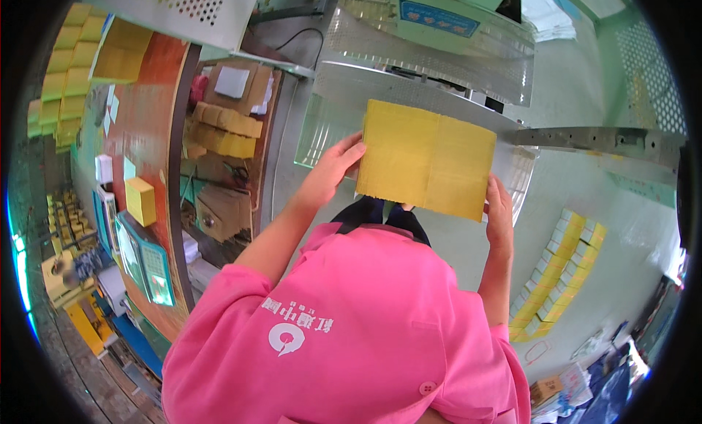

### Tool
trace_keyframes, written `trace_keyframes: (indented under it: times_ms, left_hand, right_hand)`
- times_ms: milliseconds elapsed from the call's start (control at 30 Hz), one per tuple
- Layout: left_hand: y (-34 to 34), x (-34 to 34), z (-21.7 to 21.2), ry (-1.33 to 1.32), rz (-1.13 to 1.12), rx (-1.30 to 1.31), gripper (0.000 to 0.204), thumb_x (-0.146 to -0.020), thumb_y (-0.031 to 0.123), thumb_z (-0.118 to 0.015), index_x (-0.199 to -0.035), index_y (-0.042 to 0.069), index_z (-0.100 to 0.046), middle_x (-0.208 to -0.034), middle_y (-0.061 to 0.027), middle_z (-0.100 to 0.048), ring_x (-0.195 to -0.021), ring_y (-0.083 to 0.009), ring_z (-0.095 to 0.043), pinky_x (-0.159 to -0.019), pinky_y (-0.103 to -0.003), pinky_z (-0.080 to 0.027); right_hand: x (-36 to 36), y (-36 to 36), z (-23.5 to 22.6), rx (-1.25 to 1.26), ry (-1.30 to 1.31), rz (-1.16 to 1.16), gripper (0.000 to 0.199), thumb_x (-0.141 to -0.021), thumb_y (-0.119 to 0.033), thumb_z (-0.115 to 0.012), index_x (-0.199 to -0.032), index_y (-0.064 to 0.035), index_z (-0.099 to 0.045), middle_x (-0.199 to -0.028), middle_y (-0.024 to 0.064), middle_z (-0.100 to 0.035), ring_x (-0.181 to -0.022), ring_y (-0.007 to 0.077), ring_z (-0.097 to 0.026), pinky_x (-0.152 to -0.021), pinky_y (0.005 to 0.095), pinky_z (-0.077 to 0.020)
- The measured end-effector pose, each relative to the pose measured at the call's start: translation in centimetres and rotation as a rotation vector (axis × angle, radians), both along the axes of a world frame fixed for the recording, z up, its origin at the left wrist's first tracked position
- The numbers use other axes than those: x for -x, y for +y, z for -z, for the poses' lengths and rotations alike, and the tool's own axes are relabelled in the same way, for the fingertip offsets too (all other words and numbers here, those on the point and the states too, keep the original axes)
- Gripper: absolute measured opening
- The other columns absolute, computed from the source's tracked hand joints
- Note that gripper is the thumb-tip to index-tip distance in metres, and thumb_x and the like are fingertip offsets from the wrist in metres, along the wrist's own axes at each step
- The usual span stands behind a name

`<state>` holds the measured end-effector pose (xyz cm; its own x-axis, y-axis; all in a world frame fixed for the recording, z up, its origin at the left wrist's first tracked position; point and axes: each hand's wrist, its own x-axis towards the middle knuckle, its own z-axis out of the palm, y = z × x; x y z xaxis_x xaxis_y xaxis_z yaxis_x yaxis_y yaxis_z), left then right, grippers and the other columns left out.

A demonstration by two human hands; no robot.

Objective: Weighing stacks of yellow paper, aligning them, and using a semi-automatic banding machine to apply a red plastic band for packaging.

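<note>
Head view, near to far: below the pink shirt (pixel 351 329), the left hand (pixel 329 171) and right hand (pixel 499 208) each grasp one side edge of a flat yellow cardboard sheet (pixel 425 159), held in the air in front of the body and touching no surface. Beyond it lies a perforated metal machine cover (pixel 409 95); the wooden bench (pixel 150 109) with small yellow boxes (pixel 140 200) runs along the left. Judged risk: with only thin edge grips, the sheet could buckle along its centre crease or slip from one hand.
</note>
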<state>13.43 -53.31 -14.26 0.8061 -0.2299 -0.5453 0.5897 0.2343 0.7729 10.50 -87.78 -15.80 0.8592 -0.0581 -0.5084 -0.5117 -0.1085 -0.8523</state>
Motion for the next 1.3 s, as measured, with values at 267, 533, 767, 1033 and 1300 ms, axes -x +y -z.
trace_keyframes:
  times_ms: [267, 533, 767, 1033, 1300]
  left_hand:
    - [-0.1, 0.3, 0.2, -0.065, -0.042, -0.083, 0.045, -0.101, 0.032, -0.049, -0.138, 0.006, -0.051, -0.117, 0.0005, -0.062, -0.103, -0.0096, -0.058, -0.084, -0.029, -0.048]
    - [0.1, 0.5, 1.8, -0.256, -0.088, -0.553, 0.025, -0.099, 0.022, -0.052, -0.107, 0.002, -0.063, -0.085, -0.0078, -0.065, -0.075, -0.0152, -0.062, -0.067, -0.033, -0.049]
    - [-1.9, -1.2, 1.4, -0.697, -0.164, -1.01, 0.013, -0.093, 0.013, -0.056, -0.096, 0.0, -0.06, -0.079, -0.0217, -0.059, -0.065, -0.0336, -0.056, -0.062, -0.036, -0.047]
    - [-2.1, -1.3, 0.9, -0.358, -0.181, -0.583, 0.023, -0.099, 0.022, -0.051, -0.099, 0.003, -0.064, -0.089, -0.011, -0.066, -0.076, -0.0245, -0.063, -0.067, -0.036, -0.049]
    - [-0.6, -2.2, 1.3, 0.069, -0.16, -0.369, 0.03, -0.098, 0.028, -0.052, -0.111, 0.005, -0.066, -0.098, -0.0016, -0.065, -0.088, -0.0113, -0.059, -0.075, -0.027, -0.047]
  right_hand:
    - [0.0, -0.2, 0.1, -0.024, 0.073, 0.042, 0.052, -0.1, -0.046, -0.045, -0.129, -0.0052, -0.057, -0.112, 0.0051, -0.062, -0.098, 0.0135, -0.059, -0.074, 0.0276, -0.0497]
    - [0.0, -0.1, -0.4, 0.023, 0.096, 0.001, 0.056, -0.099, -0.051, -0.044, -0.129, -0.0058, -0.057, -0.111, 0.0051, -0.062, -0.098, 0.0138, -0.059, -0.074, 0.0278, -0.05]
    - [0.2, -0.8, 0.9, -0.015, 0.07, 0.01, 0.054, -0.099, -0.049, -0.045, -0.129, -0.0058, -0.057, -0.115, 0.0064, -0.062, -0.103, 0.0155, -0.059, -0.078, 0.0305, -0.0519]
    - [0.3, -0.8, 0.6, -0.057, 0.065, 0.037, 0.046, -0.1, -0.041, -0.047, -0.128, -0.0066, -0.059, -0.115, 0.0053, -0.062, -0.102, 0.0142, -0.059, -0.076, 0.0292, -0.0519]
    - [-0.1, 0.4, 0.3, -0.081, 0.041, 0.07, 0.036, -0.101, -0.032, -0.048, -0.124, -0.0085, -0.061, -0.106, 0.0012, -0.064, -0.097, 0.0109, -0.058, -0.074, 0.0296, -0.0508]
